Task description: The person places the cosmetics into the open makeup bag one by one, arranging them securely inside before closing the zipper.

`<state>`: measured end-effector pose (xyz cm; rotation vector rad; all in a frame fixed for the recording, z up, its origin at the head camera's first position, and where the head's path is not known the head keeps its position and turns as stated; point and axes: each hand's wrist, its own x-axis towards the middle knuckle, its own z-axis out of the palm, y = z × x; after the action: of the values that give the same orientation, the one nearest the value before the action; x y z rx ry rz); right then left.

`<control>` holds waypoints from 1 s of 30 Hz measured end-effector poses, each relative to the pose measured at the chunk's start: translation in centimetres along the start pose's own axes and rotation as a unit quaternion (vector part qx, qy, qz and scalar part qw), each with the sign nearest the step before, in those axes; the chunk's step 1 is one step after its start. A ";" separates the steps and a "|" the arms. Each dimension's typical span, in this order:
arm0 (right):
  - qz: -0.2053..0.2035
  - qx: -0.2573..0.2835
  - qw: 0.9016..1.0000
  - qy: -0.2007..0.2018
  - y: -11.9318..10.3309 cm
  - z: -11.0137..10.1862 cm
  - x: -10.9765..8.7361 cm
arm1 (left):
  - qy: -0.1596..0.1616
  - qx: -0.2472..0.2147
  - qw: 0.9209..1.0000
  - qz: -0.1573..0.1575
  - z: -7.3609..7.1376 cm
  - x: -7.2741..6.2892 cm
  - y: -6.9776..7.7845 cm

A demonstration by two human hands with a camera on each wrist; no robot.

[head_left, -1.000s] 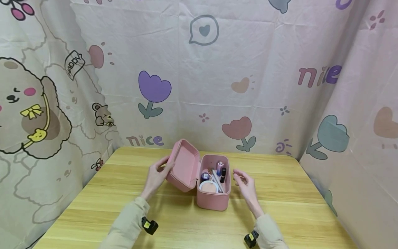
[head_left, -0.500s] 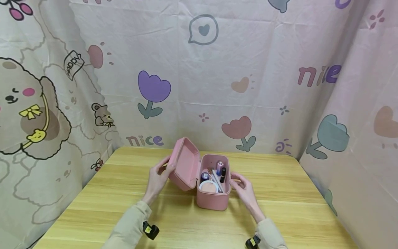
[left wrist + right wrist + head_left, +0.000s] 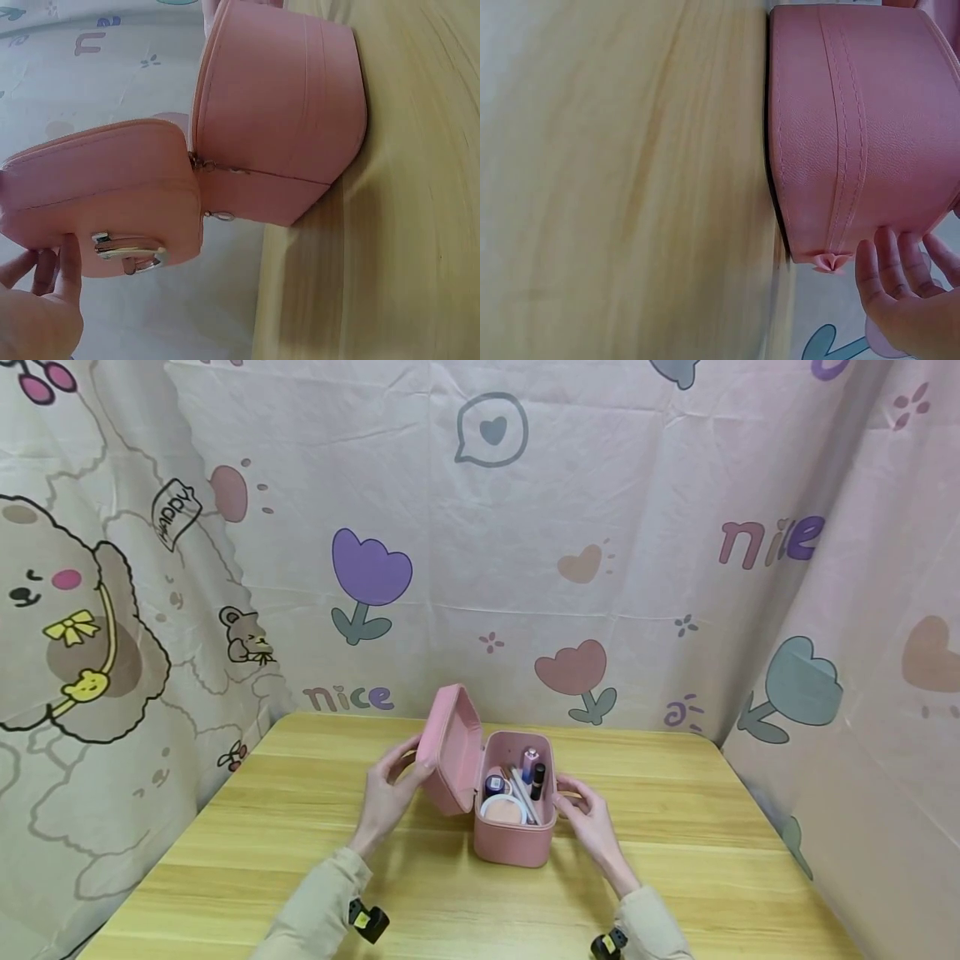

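A pink cosmetic case (image 3: 513, 846) stands upright on the table, its lid (image 3: 453, 756) swung partway up on the left. My left hand (image 3: 386, 797) holds the lid's outer edge; several fingertips rest on its outside beside a silver-trimmed handle (image 3: 131, 251) in the left wrist view. My right hand (image 3: 591, 822) touches the case's right wall, its fingers fairly straight in the right wrist view. Inside the case lie a round compact (image 3: 504, 811), a dark-lidded jar (image 3: 495, 785), a black tube (image 3: 538, 781), slim pale sticks (image 3: 527, 800) and a pink-purple bottle (image 3: 530, 762).
The case rests on a light wooden table (image 3: 637, 877). Patterned cloth (image 3: 480, 527) hangs behind the table and along both sides. Zipper pulls (image 3: 217, 216) dangle near the joint between lid and case.
My left hand has raised the lid and moved it right, so it stands steeper. My right hand has come left from beside the case and touches its wall. The case body has stayed put.
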<state>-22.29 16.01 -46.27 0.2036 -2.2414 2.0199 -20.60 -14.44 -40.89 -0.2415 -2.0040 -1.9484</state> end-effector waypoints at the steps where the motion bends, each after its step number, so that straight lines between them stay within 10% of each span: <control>1: 0.001 0.000 1.000 0.001 0.0 0.0 0.0 | -0.001 -0.002 1.000 0.004 0.1 0.0 0.1; 30: 0.019 -0.011 1.000 0.007 -0.4 0.2 0.0 | -0.042 -0.028 0.996 0.076 4.2 0.0 1.1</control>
<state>-22.20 15.75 -45.90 0.1451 -2.2750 2.0060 -20.72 -10.23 -39.87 -0.4837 -1.9220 -1.9301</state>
